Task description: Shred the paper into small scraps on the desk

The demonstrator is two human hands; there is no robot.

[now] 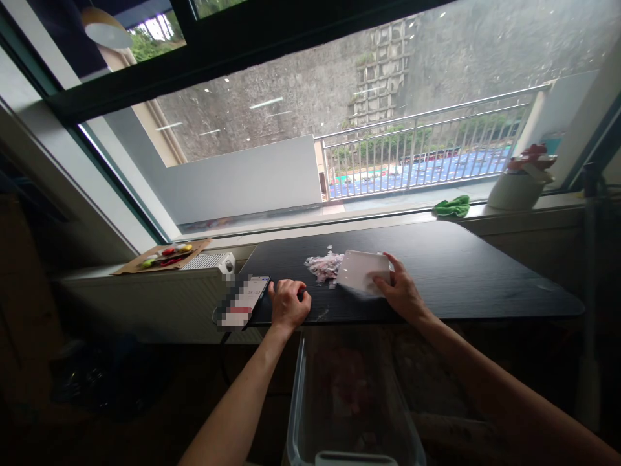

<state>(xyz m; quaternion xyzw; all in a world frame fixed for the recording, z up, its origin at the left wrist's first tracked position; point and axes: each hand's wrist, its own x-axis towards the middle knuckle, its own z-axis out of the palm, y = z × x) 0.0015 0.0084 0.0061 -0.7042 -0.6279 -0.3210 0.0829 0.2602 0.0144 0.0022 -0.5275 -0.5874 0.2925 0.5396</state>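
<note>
In the head view, my right hand (pixel 402 289) grips a white, slightly see-through plastic piece (pixel 361 270) with rounded corners, like a shallow box or lid. The thumb lies on its face and the fingers go round its right edge. Its lower edge is blurred. Just left of it, a heap of small pale pink and white scraps (pixel 324 266) lies on the dark table (pixel 460 272). My left hand (pixel 290 303) rests on the table near the front edge, fingers curled in; whether anything is inside is hidden. Beside it lies a phone (pixel 245 301), partly blurred out.
Below the table's front edge stands a clear plastic bin (pixel 295 414) with pale pieces inside. A radiator (pixel 160 298) at left bears brown paper (pixel 140 259) with colourful items. On the windowsill are a green cloth (pixel 452 206) and a spray bottle (pixel 519 184).
</note>
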